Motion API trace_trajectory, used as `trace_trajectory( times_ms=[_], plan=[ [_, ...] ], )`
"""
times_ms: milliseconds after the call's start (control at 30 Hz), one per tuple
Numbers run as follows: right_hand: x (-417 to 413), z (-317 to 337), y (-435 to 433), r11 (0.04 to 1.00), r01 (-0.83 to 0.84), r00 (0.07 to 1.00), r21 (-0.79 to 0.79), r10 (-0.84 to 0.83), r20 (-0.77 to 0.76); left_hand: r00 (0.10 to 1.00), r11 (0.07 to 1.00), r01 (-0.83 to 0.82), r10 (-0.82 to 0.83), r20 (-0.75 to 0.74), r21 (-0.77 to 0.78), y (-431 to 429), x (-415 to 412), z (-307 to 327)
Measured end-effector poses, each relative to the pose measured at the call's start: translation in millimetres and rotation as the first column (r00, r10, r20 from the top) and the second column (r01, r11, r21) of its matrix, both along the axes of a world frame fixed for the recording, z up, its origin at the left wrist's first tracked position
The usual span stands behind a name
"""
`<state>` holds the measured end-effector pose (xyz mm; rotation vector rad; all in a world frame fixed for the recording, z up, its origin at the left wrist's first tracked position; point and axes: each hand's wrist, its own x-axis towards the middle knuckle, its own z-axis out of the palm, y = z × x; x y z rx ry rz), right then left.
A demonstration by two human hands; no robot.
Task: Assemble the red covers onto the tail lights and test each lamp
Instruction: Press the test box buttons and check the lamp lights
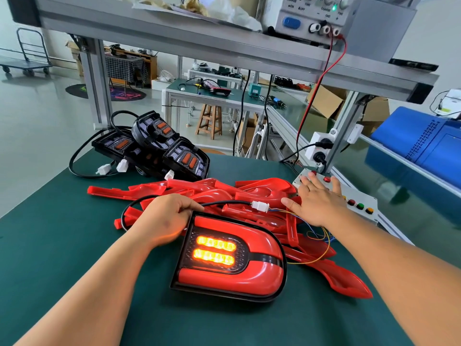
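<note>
Test stage of one lamp. We see the assembled tail light [232, 260] lying face up on the green bench [62, 258], close to the person, its red cover [264, 275] already seated round the dark centre, where two amber bars [214, 250] glow. The left hand [169, 218] grips the lamp's far left corner, fingers [192, 205] curled over the edge; we judge that this keeps the housing from sliding while its cable tugs at it and holds the lens facing the eye for inspection. The lamp's black cable loops round to a white connector [260, 206], from which thin coloured wires run towards the switch box [361, 206] at the bench's right edge. The right hand [316, 198] lies flat over that box, its digits straight and spread and holding nothing, the tips reaching the red buttons at the far end; which button is pressed we cannot tell. A power supply [314, 16] on the shelf above feeds the rig through red and black leads. Loose red covers [224, 191] lie heaped just behind the lamp, within easy reach, and the bare tail lights [159, 146] wait in a stack at the far left, so we judge most of the batch not yet done.
</note>
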<state>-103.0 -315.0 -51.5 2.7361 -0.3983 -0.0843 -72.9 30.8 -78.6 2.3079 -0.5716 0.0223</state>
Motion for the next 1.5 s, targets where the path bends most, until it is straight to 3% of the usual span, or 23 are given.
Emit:
trace_trajectory(
  times_ms=[300,467,567,667,733,833,967,1200,1500],
  plan=[
    [-1,-3,-1,1.000,-0.002,1.000,0.016,0.002,0.015,1.000,1.000,0.011,-0.011,0.014,-0.003,0,1,0],
    [-4,-2,-3,0.993,0.006,0.999,0.118,-0.011,0.048,1.000,1.000,0.016,-0.016,0.015,-0.017,0,-3,1],
    [-2,7,2,0.969,-0.032,0.969,0.247,-0.030,0.243,0.999,0.996,0.025,-0.023,0.032,-0.089,1,-6,3],
    [-5,16,22,0.928,-0.231,0.889,0.293,0.078,0.452,0.996,0.984,0.010,0.006,0.088,-0.175,0,-9,9],
    [-13,15,40,0.847,-0.342,0.901,0.407,0.172,0.399,0.989,0.971,0.013,0.022,0.143,-0.239,0,-12,12],
    [-20,-1,54,0.855,-0.344,0.928,0.389,0.248,0.277,0.987,0.946,0.023,0.030,0.159,-0.323,1,-14,15],
    [-23,-16,57,0.802,-0.365,0.908,0.473,0.196,0.369,0.992,0.941,0.002,0.040,0.116,-0.340,2,-13,13],
    [-26,-22,57,0.874,-0.384,0.884,0.297,0.255,0.391,0.994,0.959,-0.023,0.052,0.097,-0.282,3,-11,11],
    [-30,-19,52,0.819,-0.474,0.858,0.322,0.347,0.379,0.984,0.971,-0.061,0.097,0.150,-0.230,11,-7,17]
  ],
)
